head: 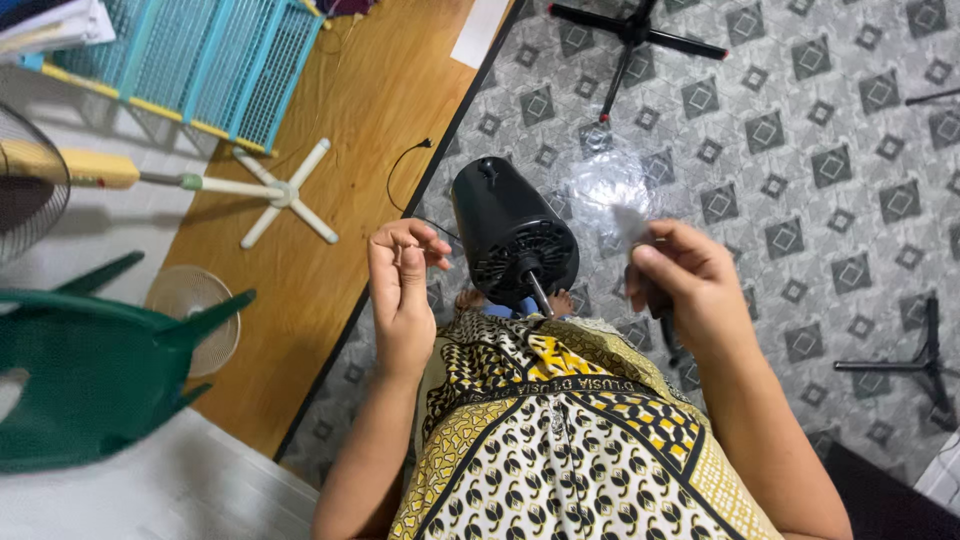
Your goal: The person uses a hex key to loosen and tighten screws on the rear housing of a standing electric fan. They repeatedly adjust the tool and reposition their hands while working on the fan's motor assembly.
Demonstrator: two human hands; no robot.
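— Down by your knees, what sits there?
— Your black fan motor (512, 236), standing on the patterned floor (800, 150) with its metal rod (539, 293) poking toward you.
— And my hands?
— Your left hand (402, 290) is curled up, fingers bent in; I cannot tell if it pinches something. Your right hand (685, 280) is closed on something small and dark. They are apart, one each side of the motor.
— What else?
— You have a green chair (90, 370) and a white fan stand (285, 195) on your left.
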